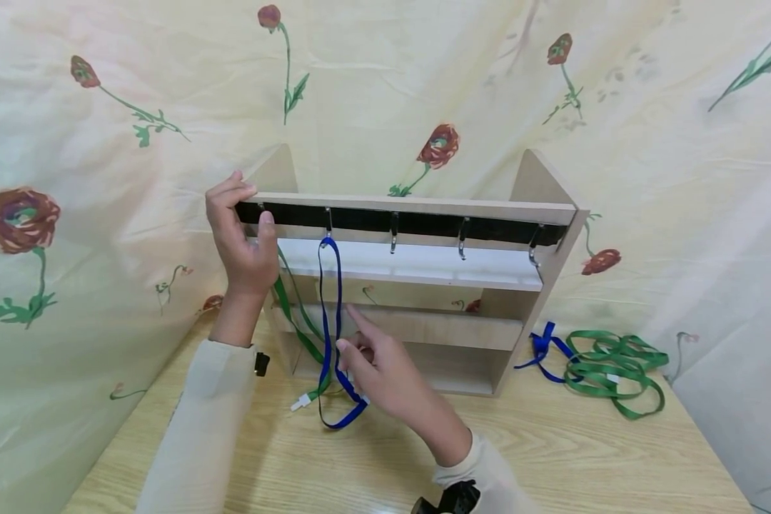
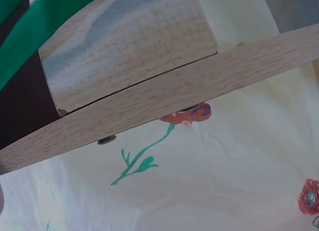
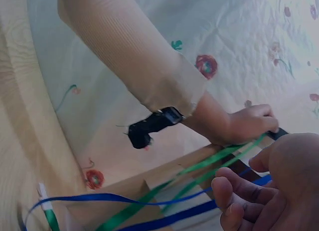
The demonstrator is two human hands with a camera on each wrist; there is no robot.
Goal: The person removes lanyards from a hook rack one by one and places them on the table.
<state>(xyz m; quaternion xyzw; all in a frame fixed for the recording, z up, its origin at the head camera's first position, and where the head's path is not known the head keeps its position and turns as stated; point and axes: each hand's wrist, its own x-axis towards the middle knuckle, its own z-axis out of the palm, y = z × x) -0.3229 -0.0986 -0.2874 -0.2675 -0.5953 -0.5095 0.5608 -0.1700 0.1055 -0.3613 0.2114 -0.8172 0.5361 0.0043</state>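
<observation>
Your left hand (image 1: 247, 258) grips the hook rack (image 1: 363, 220); brace it well. Your loosely curled right hand (image 1: 382, 364) seems holding nothing, beside the blue lanyard (image 1: 339, 282) hung nearer the tabletop's (image 1: 552, 457) left edge; straighten its loop gently.

Blue lanyard (image 1: 339, 282); green lanyard (image 2: 50, 26); black strip (image 1: 427, 224); pale wood-grained rack (image 1: 450, 329); white shelf (image 1: 417, 264); tan wood-grained counter (image 1: 585, 457); cream backdrop (image 1: 366, 78) with red, green-stemmed flowers (image 1: 438, 146).
</observation>
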